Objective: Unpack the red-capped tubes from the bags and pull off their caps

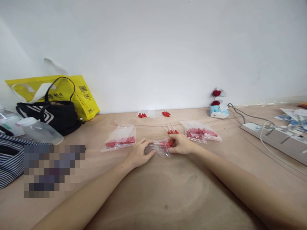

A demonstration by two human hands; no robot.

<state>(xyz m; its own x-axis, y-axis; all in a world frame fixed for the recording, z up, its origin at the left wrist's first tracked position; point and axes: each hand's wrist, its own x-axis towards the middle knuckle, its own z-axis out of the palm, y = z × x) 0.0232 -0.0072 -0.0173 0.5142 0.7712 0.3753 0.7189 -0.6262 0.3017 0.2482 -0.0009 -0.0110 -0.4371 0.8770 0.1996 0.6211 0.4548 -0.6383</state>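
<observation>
My left hand [139, 153] and my right hand [181, 143] both grip a small clear plastic bag [160, 148] with red-tipped sticks inside, lying on the brown table [168, 191]. The left fingers curl on the bag's left end; the right fingers pinch its right end near the red tips. A few loose red-tipped sticks [171, 129] lie just beyond the right hand. A filled clear bag [120, 138] lies to the left, and a pile of filled bags [201, 132] to the right.
Small red pieces and clear bags [153, 114] lie by the wall. A black handbag [54, 115], yellow bag [82, 95] and plastic jar [40, 131] stand at left. A tissue pack [218, 111] and power strips [275, 135] with cables sit at right.
</observation>
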